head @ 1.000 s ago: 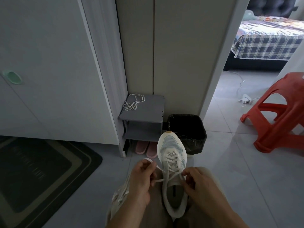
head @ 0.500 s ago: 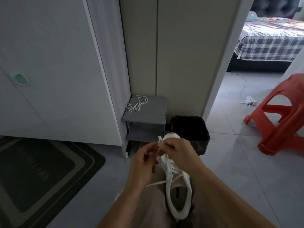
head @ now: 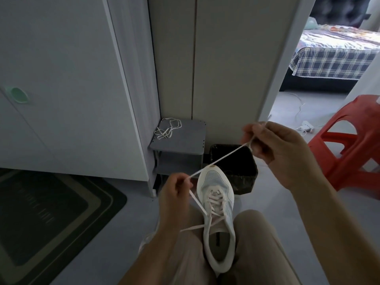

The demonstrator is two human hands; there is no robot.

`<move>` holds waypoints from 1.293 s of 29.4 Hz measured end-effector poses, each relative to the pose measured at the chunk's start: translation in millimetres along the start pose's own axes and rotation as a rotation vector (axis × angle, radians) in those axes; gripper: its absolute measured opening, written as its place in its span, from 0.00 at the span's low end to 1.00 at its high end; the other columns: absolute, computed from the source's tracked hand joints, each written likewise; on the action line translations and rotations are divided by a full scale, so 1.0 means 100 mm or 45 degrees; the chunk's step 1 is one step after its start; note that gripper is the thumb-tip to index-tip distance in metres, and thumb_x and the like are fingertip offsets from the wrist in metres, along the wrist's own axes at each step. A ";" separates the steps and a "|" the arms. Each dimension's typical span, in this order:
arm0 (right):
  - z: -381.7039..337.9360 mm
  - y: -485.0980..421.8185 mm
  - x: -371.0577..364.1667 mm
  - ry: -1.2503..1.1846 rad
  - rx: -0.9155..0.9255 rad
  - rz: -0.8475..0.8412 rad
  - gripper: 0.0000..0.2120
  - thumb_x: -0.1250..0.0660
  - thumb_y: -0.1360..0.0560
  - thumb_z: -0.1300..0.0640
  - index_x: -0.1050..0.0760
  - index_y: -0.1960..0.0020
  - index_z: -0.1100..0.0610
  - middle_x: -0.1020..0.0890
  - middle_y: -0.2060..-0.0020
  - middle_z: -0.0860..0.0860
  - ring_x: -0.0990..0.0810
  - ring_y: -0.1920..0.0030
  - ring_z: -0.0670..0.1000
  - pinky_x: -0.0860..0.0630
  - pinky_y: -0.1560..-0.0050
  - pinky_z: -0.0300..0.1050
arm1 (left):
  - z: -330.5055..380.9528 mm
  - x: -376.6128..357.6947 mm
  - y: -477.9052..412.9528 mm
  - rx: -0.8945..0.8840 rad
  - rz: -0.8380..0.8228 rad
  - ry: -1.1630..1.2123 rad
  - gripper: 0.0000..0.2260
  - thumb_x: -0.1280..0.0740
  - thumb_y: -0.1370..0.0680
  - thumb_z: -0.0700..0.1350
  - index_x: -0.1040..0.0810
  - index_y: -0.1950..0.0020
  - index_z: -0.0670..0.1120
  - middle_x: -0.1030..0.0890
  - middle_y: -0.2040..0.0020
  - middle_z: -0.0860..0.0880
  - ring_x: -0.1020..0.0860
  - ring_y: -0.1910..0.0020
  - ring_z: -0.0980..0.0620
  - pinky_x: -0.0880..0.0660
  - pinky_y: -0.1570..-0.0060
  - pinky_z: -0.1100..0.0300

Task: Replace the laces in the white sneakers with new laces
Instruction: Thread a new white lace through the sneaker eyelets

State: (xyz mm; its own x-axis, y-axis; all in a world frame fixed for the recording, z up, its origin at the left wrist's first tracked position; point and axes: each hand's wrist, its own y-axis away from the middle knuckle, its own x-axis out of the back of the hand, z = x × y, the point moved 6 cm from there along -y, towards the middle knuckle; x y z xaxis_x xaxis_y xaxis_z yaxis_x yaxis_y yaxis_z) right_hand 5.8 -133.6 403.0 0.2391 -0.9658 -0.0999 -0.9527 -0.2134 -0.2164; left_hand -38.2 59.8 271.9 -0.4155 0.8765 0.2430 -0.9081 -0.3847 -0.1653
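Head view. White sneaker (head: 218, 202) lies on lap between thighs, toe pointing away. Left hand (head: 174, 194), just left of toe, pinches lace (head: 224, 158). Right hand (head: 275, 149), raised right of toe, pinches same lace, taut between hands. Loose laces (head: 167, 129) on grey shelf (head: 185, 140) beyond sneaker.

Dim foreground, daylight from right doorway

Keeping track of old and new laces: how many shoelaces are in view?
2. One lace is threaded in the white sneaker, taut between the left hand and right hand. A tangled lace lies on the grey shelf, possibly hiding another.
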 end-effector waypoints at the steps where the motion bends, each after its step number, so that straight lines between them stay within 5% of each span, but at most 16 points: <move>1: 0.05 0.02 0.06 0.004 0.000 -0.004 0.11 0.34 0.32 0.49 0.18 0.58 0.53 0.18 0.64 0.52 0.30 0.70 0.48 0.29 0.68 0.34 | -0.01 0.05 -0.03 0.011 0.022 0.020 0.10 0.37 0.23 0.39 0.27 0.58 0.54 0.21 0.64 0.53 0.27 0.72 0.63 0.30 0.70 0.70; 6: 0.45 0.25 0.09 -0.057 -0.158 -0.018 0.13 0.35 0.34 0.48 0.17 0.57 0.54 0.17 0.61 0.54 0.23 0.64 0.48 0.26 0.64 0.36 | -0.17 0.15 -0.06 0.068 -0.037 -0.047 0.11 0.38 0.22 0.39 0.27 0.58 0.54 0.21 0.62 0.51 0.27 0.68 0.57 0.29 0.65 0.65; 12: 0.81 0.60 0.10 0.411 -0.271 0.160 0.11 0.41 0.23 0.65 0.20 0.55 0.55 0.24 0.73 0.48 0.28 0.69 0.48 0.29 0.64 0.37 | -0.41 0.37 -0.07 0.188 -0.226 -0.341 0.10 0.34 0.24 0.39 0.25 0.60 0.54 0.19 0.61 0.51 0.27 0.71 0.60 0.27 0.66 0.67; 14: 0.82 0.65 0.07 0.486 -0.257 0.174 0.10 0.39 0.24 0.67 0.21 0.55 0.55 0.21 0.72 0.46 0.25 0.71 0.44 0.26 0.66 0.32 | -0.35 0.40 -0.02 0.205 -0.302 -0.440 0.09 0.31 0.26 0.40 0.26 0.55 0.55 0.20 0.54 0.53 0.25 0.67 0.57 0.27 0.61 0.63; 16: 0.80 0.67 0.03 0.531 -0.235 0.177 0.08 0.36 0.26 0.67 0.24 0.56 0.55 0.20 0.69 0.48 0.22 0.70 0.42 0.25 0.66 0.30 | -0.12 0.32 0.06 0.089 -0.372 -0.512 0.17 0.30 0.27 0.42 0.31 0.46 0.58 0.26 0.50 0.60 0.25 0.63 0.58 0.29 0.62 0.69; 19: 0.81 0.67 -0.12 0.520 -0.242 0.121 0.05 0.33 0.28 0.67 0.26 0.57 0.58 0.19 0.66 0.50 0.19 0.68 0.43 0.24 0.66 0.31 | 0.35 -0.05 0.29 -0.064 -0.617 -0.279 0.18 0.34 0.24 0.41 0.33 0.41 0.59 0.26 0.49 0.64 0.23 0.60 0.62 0.27 0.62 0.72; 21: 0.81 0.67 -0.17 0.574 -0.203 0.094 0.07 0.32 0.29 0.66 0.24 0.60 0.55 0.19 0.66 0.48 0.19 0.66 0.42 0.24 0.65 0.31 | 0.49 -0.29 0.42 -0.023 -0.740 -0.061 0.12 0.36 0.23 0.41 0.28 0.46 0.58 0.22 0.55 0.61 0.23 0.66 0.61 0.26 0.64 0.70; 26: 0.84 0.69 -0.08 0.587 -0.236 0.038 0.10 0.31 0.29 0.64 0.22 0.62 0.49 0.19 0.68 0.44 0.21 0.67 0.40 0.25 0.65 0.30 | 0.33 -0.32 0.35 0.180 -0.625 0.078 0.05 0.31 0.26 0.40 0.20 0.58 0.49 0.19 0.66 0.53 0.24 0.69 0.56 0.28 0.69 0.67; 32: 1.05 0.78 -0.05 0.669 -0.355 -0.010 0.05 0.34 0.26 0.61 0.25 0.54 0.52 0.19 0.64 0.45 0.19 0.64 0.42 0.24 0.64 0.33 | 0.07 -0.33 0.39 0.308 -0.612 0.058 0.05 0.29 0.28 0.39 0.19 0.61 0.49 0.18 0.62 0.52 0.20 0.62 0.60 0.25 0.60 0.67; 36: 1.42 0.97 0.05 1.229 -0.485 -0.037 0.04 0.37 0.24 0.50 0.26 0.55 0.49 0.24 0.61 0.42 0.24 0.61 0.41 0.29 0.57 0.32 | -0.08 -0.33 0.54 0.188 -0.520 -0.190 0.09 0.29 0.27 0.41 0.22 0.64 0.53 0.22 0.68 0.56 0.24 0.65 0.69 0.31 0.63 0.74; 38: 1.58 1.07 0.04 1.327 -0.503 0.015 0.15 0.42 0.22 0.54 0.23 0.48 0.63 0.23 0.58 0.60 0.23 0.52 0.54 0.30 0.48 0.42 | -0.17 -0.40 0.61 0.097 -0.506 -0.285 0.09 0.30 0.27 0.42 0.23 0.63 0.55 0.22 0.65 0.57 0.24 0.64 0.67 0.30 0.62 0.71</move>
State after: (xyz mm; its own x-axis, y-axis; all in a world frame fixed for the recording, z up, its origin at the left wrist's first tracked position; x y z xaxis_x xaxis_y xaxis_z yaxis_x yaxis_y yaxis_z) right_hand -65.3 -136.9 225.6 0.1318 -0.5794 0.8043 -0.9910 -0.0565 0.1217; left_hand -76.3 6.4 235.5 -0.0279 0.8794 0.4752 -0.9970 -0.0591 0.0508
